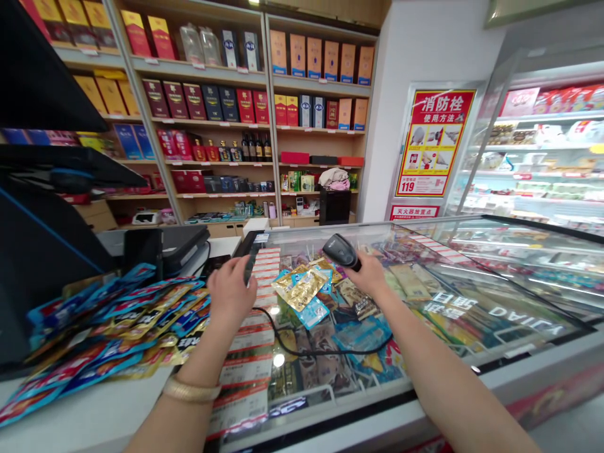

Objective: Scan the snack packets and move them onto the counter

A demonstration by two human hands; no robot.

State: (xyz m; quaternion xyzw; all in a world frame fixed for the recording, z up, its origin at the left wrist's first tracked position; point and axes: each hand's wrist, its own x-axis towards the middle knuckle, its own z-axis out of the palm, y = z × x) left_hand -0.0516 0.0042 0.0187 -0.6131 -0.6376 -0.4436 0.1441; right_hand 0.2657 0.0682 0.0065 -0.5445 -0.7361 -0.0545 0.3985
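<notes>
My right hand [369, 272] is closed round the handle of a black barcode scanner [340, 250], its head tilted up to the left above the glass. Below it, several gold and blue snack packets [304, 288] lie in a loose pile on the glass-topped freezer [325, 393]. My left hand [231, 288] is over the freezer's left edge, fingers curled. A thin dark piece [250, 267] shows between its thumb and fingers; its kind is unclear. To the left of that hand, many blue, gold and red snack packets [155, 311] are heaped on the white counter [113, 402].
A black cable [321, 352] loops across the glass. Orange-and-white price labels [250, 365] line the freezer's left side. A black monitor and till [38, 251] stand at left. Shelves of boxed bottles [207, 100] rise behind, and a lit fridge [547, 145] is at right.
</notes>
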